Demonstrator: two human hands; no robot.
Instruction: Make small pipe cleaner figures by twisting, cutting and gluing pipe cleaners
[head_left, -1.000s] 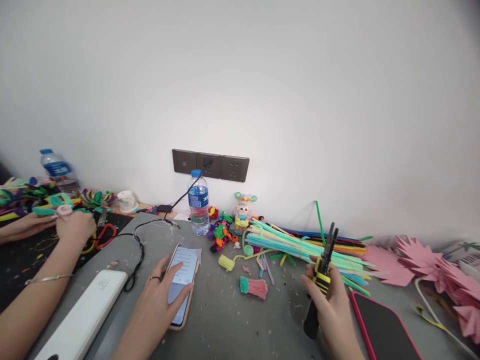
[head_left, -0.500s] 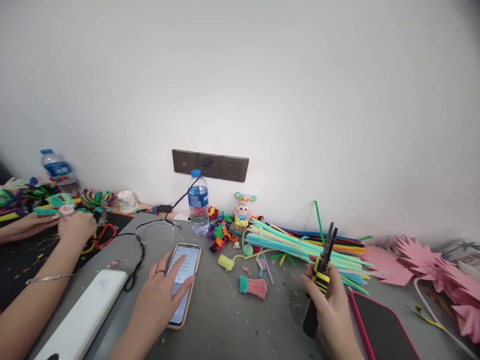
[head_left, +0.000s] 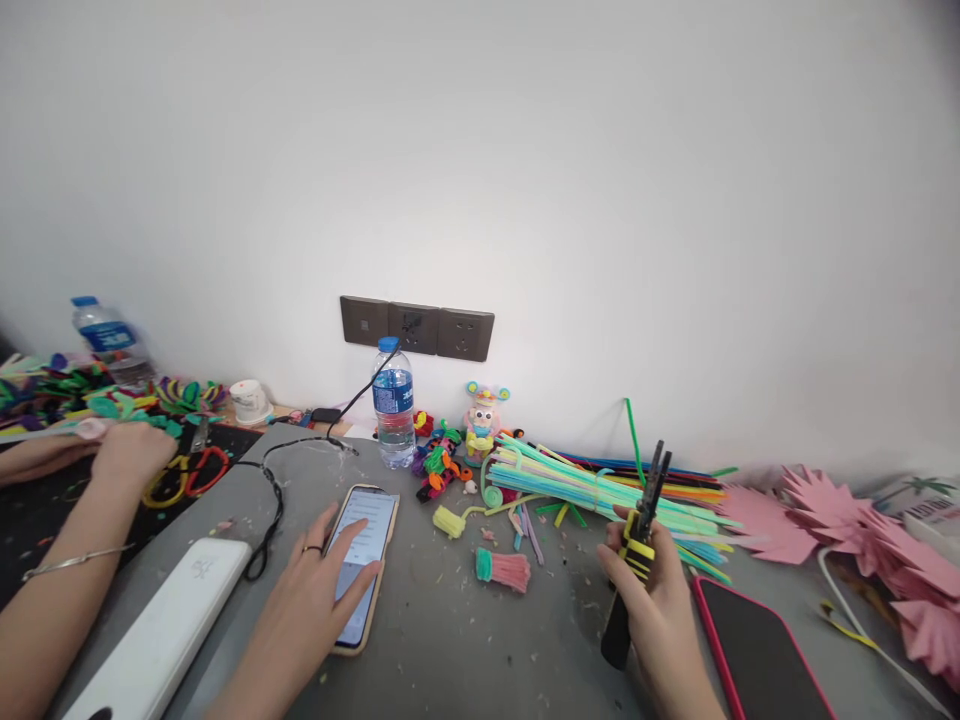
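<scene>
My left hand [head_left: 319,590], a ring on one finger, is spread over a phone [head_left: 367,535] in a pale case. Its fingers lie on or just above the lit screen, which shows lines of text too small to read. In my right hand [head_left: 660,605] is a black-and-yellow tool [head_left: 637,555] with two narrow dark jaws pointing up; my fingers wrap round its striped grip. Between the hands lies a short pink bundle of pipe cleaners [head_left: 504,570] with a green band. A yellow pipe cleaner piece [head_left: 448,521] lies behind it.
Behind are a water bottle [head_left: 394,410], a small figurine [head_left: 481,425] and many pipe cleaners [head_left: 585,475]. A red-edged phone [head_left: 761,650] and pink folded paper [head_left: 832,520] lie right. Left are a white device [head_left: 165,625], scissors [head_left: 204,470] and another person's hand [head_left: 135,455].
My left hand's fingers have shifted slightly on the phone, and the screen's content looks different. The other person's hands have moved a little to the left. My right hand still holds the tool.
</scene>
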